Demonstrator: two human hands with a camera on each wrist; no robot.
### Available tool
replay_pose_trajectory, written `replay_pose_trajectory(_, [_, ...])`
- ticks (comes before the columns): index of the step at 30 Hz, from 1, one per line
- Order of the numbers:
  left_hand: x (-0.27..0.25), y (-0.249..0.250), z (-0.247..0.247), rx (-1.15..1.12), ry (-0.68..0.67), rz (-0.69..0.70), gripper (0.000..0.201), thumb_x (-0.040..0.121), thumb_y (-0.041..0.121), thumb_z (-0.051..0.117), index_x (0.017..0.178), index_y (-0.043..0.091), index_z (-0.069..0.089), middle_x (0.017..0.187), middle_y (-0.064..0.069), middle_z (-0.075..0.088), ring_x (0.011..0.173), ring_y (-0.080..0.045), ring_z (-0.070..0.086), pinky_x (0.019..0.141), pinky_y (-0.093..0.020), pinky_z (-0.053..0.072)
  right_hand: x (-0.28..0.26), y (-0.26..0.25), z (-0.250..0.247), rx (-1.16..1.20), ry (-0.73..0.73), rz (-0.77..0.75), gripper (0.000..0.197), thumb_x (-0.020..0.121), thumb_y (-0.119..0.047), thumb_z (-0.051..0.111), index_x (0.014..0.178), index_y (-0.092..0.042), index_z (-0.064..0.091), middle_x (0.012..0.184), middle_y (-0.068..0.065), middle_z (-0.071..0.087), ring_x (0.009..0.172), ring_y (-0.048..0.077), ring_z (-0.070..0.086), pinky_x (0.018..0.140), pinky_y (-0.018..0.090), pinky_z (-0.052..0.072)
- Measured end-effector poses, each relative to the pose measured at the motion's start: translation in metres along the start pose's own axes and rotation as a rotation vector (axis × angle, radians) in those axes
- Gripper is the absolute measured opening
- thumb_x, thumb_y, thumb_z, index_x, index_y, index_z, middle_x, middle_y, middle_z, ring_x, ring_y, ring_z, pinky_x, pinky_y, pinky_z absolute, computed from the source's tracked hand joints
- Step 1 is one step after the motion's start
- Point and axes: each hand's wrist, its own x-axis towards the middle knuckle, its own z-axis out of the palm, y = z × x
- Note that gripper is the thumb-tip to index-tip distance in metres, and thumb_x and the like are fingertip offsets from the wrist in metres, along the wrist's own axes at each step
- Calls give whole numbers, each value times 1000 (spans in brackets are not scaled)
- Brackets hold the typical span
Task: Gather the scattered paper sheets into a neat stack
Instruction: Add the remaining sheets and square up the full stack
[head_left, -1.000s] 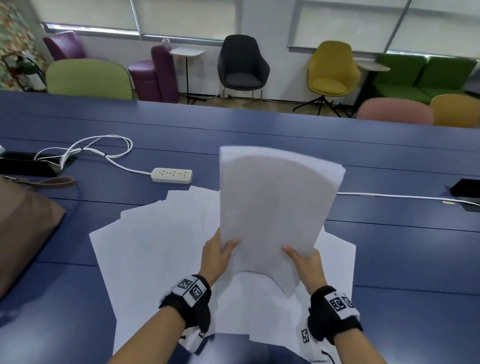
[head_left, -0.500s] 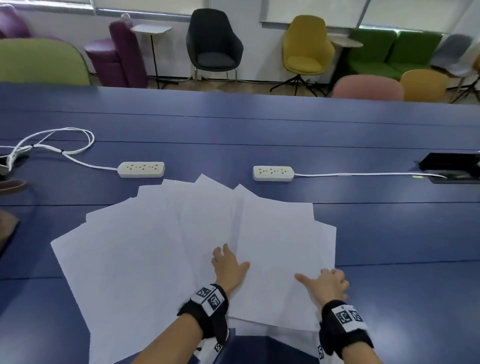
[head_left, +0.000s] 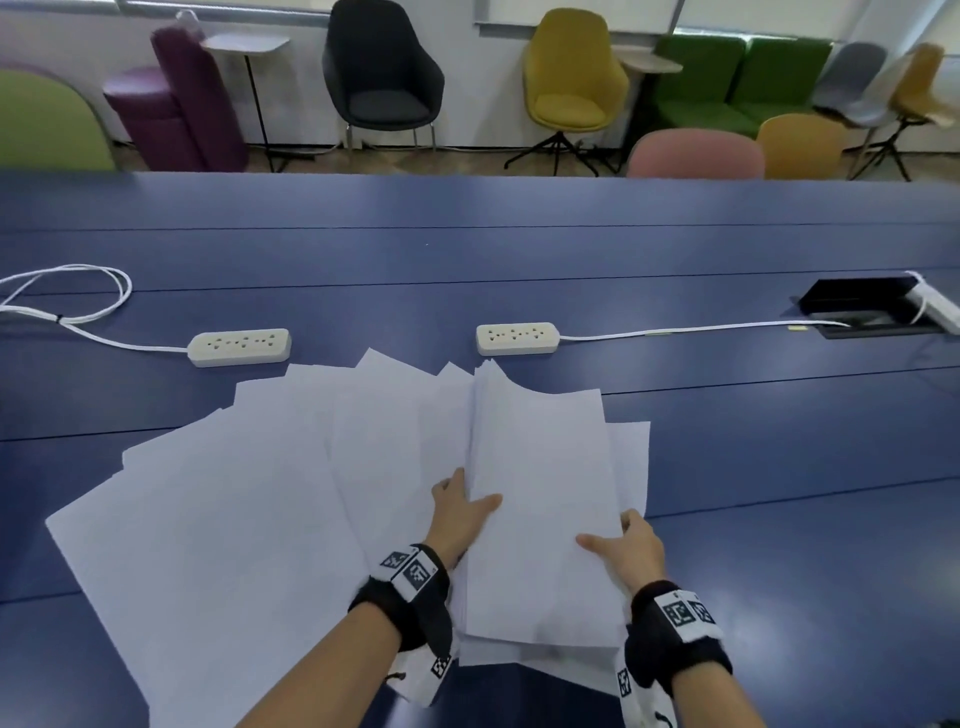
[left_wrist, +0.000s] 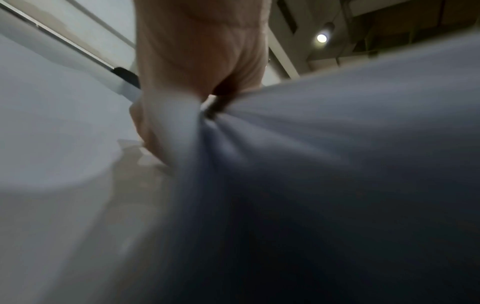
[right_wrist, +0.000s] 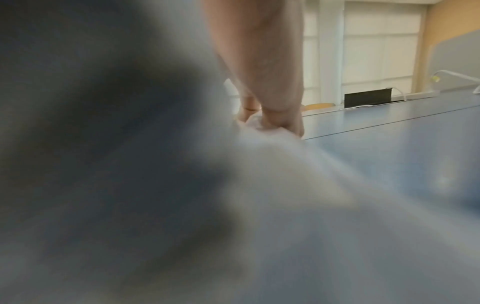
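Note:
A gathered stack of white sheets (head_left: 540, 493) lies in front of me on the blue table (head_left: 779, 467), its left edge and far corner lifted a little. My left hand (head_left: 465, 506) grips the stack's left edge, thumb on top and fingers underneath. My right hand (head_left: 621, 540) grips the right edge in the same way. Several loose sheets (head_left: 234, 519) fan out to the left, partly under the stack. In the left wrist view the left hand (left_wrist: 197, 72) pinches blurred paper (left_wrist: 337, 144). The right wrist view shows my right hand (right_wrist: 265, 82) curled on the paper (right_wrist: 285, 174).
Two white power strips (head_left: 239, 347) (head_left: 517, 339) lie just beyond the sheets, with cables running left and right. A black cable box (head_left: 862, 306) is set in the table at the far right. Coloured chairs (head_left: 571, 78) stand past the table's far edge.
A second ago both hands held the stack upright. Then it lay flat under flat hands. Now both hands grip its side edges and its left edge is raised.

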Motion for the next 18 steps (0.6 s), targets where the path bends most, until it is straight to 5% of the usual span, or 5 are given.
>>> replay_pose_trajectory(3, [0,2,3,-31,-27,31,65,88,8,58,142,9,22,133,-8,32,113,-20,43,92,-24,38,-4,-5,-2,59,-28,-5,37,72,-14,78,94,-4,49,100,9,58,89,25,53,73,28,39])
replay_pose_trajectory(6, [-5,5,2,-36,-43,112,60,86,-2,50,139,12,27,116,-1,49,103,-17,50,84,-21,42,-6,-4,0,93,-25,-12,52,75,-12,76,118,-2,48,109,6,54,103,26,52,80,26,36])
replay_pose_trajectory(11, [-27,21,-15,8,-30,398,52,89,-3,48,133,21,37,122,9,51,106,-6,50,80,-1,35,2,3,5,387,-2,34,115,60,-24,87,147,-20,12,147,10,36,129,30,42,106,45,36])
replay_pose_trajectory(14, [-44,37,-42,-103,-38,511,43,88,-4,53,118,26,46,111,13,59,94,7,58,77,-5,43,2,-12,-10,676,-145,-28,114,39,-44,90,134,-8,39,133,14,54,109,26,61,89,41,52])
replay_pose_trajectory(18, [-65,56,-75,-226,-8,623,38,88,0,59,111,28,49,107,13,62,93,5,62,77,-14,50,-15,-63,-39,799,-367,-286,101,16,-49,92,104,-8,61,91,3,75,79,15,71,64,26,58])
